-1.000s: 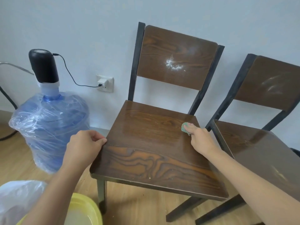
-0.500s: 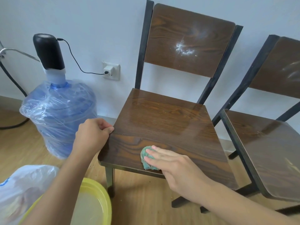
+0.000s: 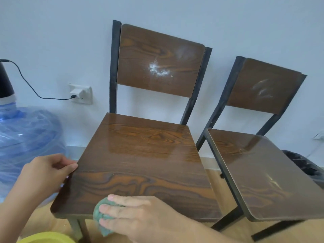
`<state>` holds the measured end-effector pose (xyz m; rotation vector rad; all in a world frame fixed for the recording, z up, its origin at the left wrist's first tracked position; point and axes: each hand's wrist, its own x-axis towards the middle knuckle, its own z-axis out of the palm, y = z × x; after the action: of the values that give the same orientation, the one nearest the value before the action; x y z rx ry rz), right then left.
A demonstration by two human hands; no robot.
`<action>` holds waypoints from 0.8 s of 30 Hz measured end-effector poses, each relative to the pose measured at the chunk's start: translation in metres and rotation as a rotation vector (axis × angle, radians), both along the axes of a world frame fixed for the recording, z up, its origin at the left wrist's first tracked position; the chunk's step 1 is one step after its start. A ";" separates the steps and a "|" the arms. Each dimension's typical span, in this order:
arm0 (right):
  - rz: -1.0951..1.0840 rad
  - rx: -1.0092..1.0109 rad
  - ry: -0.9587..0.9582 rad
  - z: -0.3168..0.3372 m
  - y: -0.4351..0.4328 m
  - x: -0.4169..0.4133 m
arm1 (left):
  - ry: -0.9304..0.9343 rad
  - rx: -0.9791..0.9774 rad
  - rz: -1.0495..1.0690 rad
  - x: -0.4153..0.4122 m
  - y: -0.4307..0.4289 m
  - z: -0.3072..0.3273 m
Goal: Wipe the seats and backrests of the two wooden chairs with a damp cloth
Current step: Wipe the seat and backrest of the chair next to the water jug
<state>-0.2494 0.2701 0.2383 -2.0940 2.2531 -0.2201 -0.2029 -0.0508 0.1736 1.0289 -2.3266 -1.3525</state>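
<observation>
Two dark wooden chairs with black metal frames stand against the wall. The left chair's seat [image 3: 140,155] looks glossy, and its backrest [image 3: 157,58] carries a white powdery smear. My right hand [image 3: 140,216] presses a crumpled green cloth [image 3: 100,218] at the seat's front edge, partly hanging over it. My left hand [image 3: 47,171] pinches the seat's left edge. The right chair's seat [image 3: 263,172] and backrest [image 3: 263,86] show faint white streaks.
A plastic-wrapped blue water jug [image 3: 26,141] with a black pump [image 3: 5,85] stands at left, its cable plugged into a wall socket [image 3: 80,93]. A yellow basin [image 3: 45,238] sits at the bottom left. A black bag [image 3: 301,163] lies behind the right chair.
My right hand has swept the cloth from the seat's back right corner to its front edge. My left hand has stayed on the left edge. The view has shifted.
</observation>
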 end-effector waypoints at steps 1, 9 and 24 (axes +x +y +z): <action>-0.007 0.009 -0.035 0.002 0.007 -0.006 | 0.004 0.018 -0.002 -0.001 -0.004 -0.008; -0.494 -0.121 -0.010 0.016 0.089 -0.067 | -0.014 -0.020 -0.022 0.002 0.005 0.004; -0.847 -0.145 -0.217 0.014 0.171 -0.093 | -0.024 -0.346 0.072 0.003 0.045 0.035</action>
<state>-0.3428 0.4412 0.2526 -0.9540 2.8740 -0.6145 -0.2001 -0.0057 0.2090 1.0101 -2.4014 -0.8729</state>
